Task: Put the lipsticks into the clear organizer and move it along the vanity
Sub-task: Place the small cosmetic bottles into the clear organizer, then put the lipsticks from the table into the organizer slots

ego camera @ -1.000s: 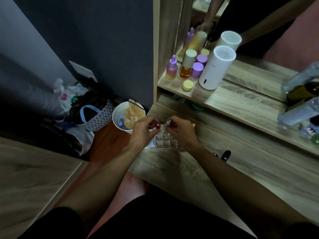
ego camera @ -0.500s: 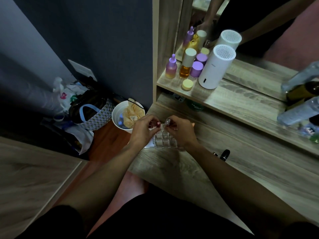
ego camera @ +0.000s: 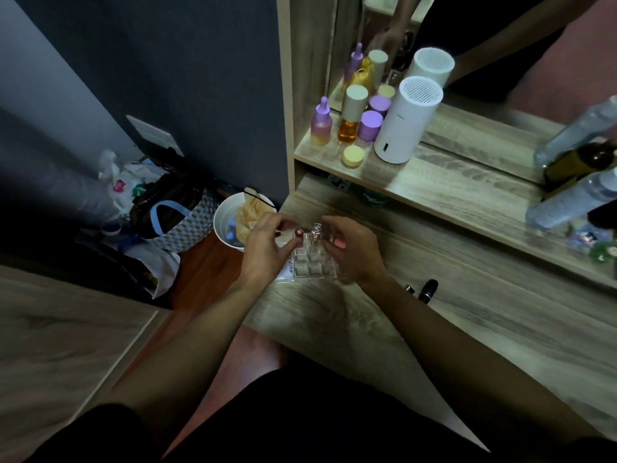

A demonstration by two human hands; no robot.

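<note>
both hands over clear organizer (ego camera: 312, 264) at vanity's (ego camera: 450, 315) near left edge: left hand (ego camera: 267, 245) pinching red-capped lipstick (ego camera: 298, 233), right hand (ego camera: 355, 247) gripping clear lipstick (ego camera: 316, 232). black lipstick (ego camera: 428, 289) lying loose, right.

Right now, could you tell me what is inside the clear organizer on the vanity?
Two lipsticks stand in the clear organizer's far row: a red-topped one and a silver-capped one. The near cells look empty. The hands cover its side edges.
</note>
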